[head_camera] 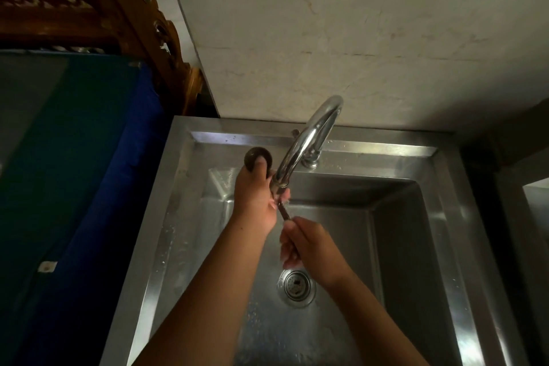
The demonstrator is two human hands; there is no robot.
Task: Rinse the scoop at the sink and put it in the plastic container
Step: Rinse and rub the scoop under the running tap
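Note:
A dark scoop, its round bowl up at the left and its thin handle slanting down to the right, is held under the spout of the chrome faucet. My left hand grips it just below the bowl, fingers wrapped around the upper part. Lower down, my right hand is closed around the end of the handle. A little water shows at the spout's mouth by my left fingers. Both hands hover over the steel sink. No plastic container is in view.
The sink's drain strainer lies below my right hand, and the basin is wet. A marbled wall rises behind the faucet. A blue and green covered surface borders the sink's left side, with carved wooden furniture behind it.

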